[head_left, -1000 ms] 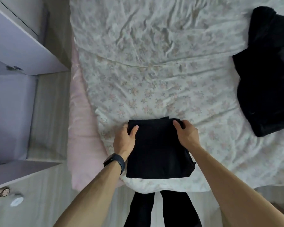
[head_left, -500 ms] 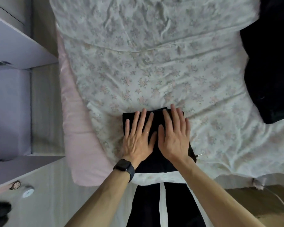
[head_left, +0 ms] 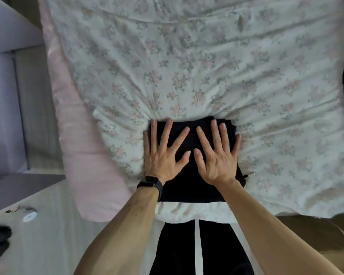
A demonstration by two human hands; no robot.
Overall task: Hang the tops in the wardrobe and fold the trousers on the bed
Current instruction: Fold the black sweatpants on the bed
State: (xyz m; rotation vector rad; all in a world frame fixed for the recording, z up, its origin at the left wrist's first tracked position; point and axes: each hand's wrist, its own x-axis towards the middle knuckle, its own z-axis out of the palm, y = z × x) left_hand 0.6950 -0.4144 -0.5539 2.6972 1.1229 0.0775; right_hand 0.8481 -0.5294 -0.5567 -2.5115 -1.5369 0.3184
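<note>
Folded black trousers [head_left: 191, 187], a compact rectangle at lower centre, are pressed flat by left hand [head_left: 163, 155] and right hand [head_left: 216, 157], fingers straight and spread.

Hands: 2 (L hand [head_left: 162, 159], R hand [head_left: 216, 163]); folded trousers [head_left: 191, 187] x1; watch [head_left: 150, 184] x1; ring [head_left: 173, 149] x1.

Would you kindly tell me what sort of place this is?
Most likely a bedroom: a floral bed cover, folded black trousers lying on it, lilac cabinet panels beside it.
</note>
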